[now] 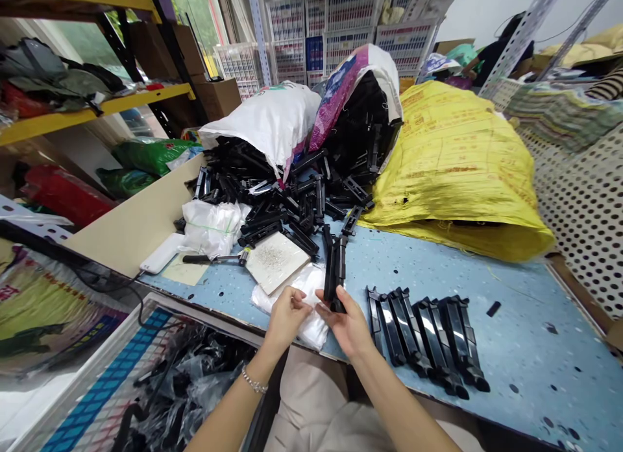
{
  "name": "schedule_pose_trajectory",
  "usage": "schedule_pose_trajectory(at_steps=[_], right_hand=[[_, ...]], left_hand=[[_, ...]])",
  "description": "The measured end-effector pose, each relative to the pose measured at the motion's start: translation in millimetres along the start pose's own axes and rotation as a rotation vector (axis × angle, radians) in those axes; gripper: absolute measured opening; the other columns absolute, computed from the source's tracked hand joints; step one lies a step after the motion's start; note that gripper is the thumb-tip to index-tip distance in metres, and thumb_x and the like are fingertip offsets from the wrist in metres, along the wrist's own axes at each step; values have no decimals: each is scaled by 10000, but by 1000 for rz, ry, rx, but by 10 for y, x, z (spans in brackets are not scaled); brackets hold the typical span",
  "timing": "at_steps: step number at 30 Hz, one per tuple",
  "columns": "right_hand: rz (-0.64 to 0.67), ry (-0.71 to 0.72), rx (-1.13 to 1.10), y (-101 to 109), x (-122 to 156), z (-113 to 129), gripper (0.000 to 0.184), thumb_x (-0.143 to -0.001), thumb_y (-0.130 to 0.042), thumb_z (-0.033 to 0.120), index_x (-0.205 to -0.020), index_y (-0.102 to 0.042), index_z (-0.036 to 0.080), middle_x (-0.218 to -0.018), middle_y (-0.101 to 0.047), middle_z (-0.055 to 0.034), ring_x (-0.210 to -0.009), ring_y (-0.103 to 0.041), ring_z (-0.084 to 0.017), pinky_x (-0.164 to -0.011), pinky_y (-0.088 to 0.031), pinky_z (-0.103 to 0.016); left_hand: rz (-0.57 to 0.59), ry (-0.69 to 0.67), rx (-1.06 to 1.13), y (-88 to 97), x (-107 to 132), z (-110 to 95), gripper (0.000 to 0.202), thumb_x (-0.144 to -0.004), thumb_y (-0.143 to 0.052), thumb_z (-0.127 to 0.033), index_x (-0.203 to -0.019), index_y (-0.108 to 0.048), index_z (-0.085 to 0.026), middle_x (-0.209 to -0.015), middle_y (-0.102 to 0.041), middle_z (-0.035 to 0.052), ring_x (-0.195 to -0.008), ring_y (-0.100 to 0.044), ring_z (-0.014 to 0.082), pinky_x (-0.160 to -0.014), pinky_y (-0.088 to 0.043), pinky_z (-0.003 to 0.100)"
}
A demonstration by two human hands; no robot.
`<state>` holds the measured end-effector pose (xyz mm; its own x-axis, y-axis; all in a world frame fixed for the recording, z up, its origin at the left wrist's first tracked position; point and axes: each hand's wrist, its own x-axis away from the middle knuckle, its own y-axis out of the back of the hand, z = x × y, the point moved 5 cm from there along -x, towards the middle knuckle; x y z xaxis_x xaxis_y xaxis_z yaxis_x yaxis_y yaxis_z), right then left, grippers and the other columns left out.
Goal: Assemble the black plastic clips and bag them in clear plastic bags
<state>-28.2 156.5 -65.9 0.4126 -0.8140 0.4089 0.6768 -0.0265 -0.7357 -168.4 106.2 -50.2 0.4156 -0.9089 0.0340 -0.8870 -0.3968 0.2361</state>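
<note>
My right hand (348, 322) is closed around a long black plastic part (335, 264), which stands nearly upright and points away from me. Just left of it, my left hand (291, 314) has its thumb and fingers pinched together over the clear plastic bags (314, 325); whatever sits in the pinch is too small to make out. Behind that hand lies a pale square board (275, 261) covered with many tiny metal pieces. To the right, several similar black parts (423, 338) are lined up side by side on the blue table (530, 335).
Sacks, one white (272, 115) and one yellow (457, 166), stand at the back, with a heap of black parts (292, 199) spilling forward. A black-handled tool (214, 259) and bundled bags (211, 228) lie left. Below is a crate (150, 303) of bagged parts. Another person (506, 47) is at back right.
</note>
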Motion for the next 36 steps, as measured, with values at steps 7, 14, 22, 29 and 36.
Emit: schedule_pose_trajectory(at_steps=[7, 14, 22, 29, 36], right_hand=[[-23, 55, 41, 114, -24, -14, 299, -673, -808, 386, -820, -693, 153, -822, -740, -68, -881, -688, -217, -858, -553, -385], [86, -55, -98, -32, 221, 100, 269, -755, -727, 434, -852, -701, 184, -861, -746, -66, -961, -671, -247, -963, -493, -495], [-35, -13, -9, 25, 98, -27, 246, -719, -770, 388, -799, -703, 165, -798, -739, -61, -875, -674, -208, -872, -537, -386], [303, -493, -95, 236, 739, -36, 452, -818, -621, 520, -1014, -678, 116, -776, -703, -69, -546, -589, -101, -485, -474, -184], [456, -891, -446, 325, 835, -447, 527, -854, -587, 517, -1013, -594, 15, -578, -557, 32, -404, -397, -1, -353, -279, -61]], left_hand=[[-16, -223, -199, 351, 38, -510, 85, -747, -609, -188, -728, -526, -193, -915, -605, 45, -837, -586, 168, -725, -475, 279], [4, -155, -178, 189, 24, -289, 61, -730, -598, -174, -703, -544, -183, -900, -619, 38, -761, -593, 158, -681, -494, 279], [133, -291, -786, 81, 100, -374, 295, -789, -451, -42, -896, -689, -180, -910, -647, 101, -897, -620, 249, -822, -495, 390], [184, -277, -622, 114, 13, -220, 502, -754, -462, -25, -1213, -585, -188, -1250, -571, 110, -961, -642, 200, -847, -539, 345], [282, -421, -492, 68, 251, -325, 678, -783, -379, 13, -1421, -384, -217, -1437, -435, 96, -1349, -388, 207, -1123, -349, 397]])
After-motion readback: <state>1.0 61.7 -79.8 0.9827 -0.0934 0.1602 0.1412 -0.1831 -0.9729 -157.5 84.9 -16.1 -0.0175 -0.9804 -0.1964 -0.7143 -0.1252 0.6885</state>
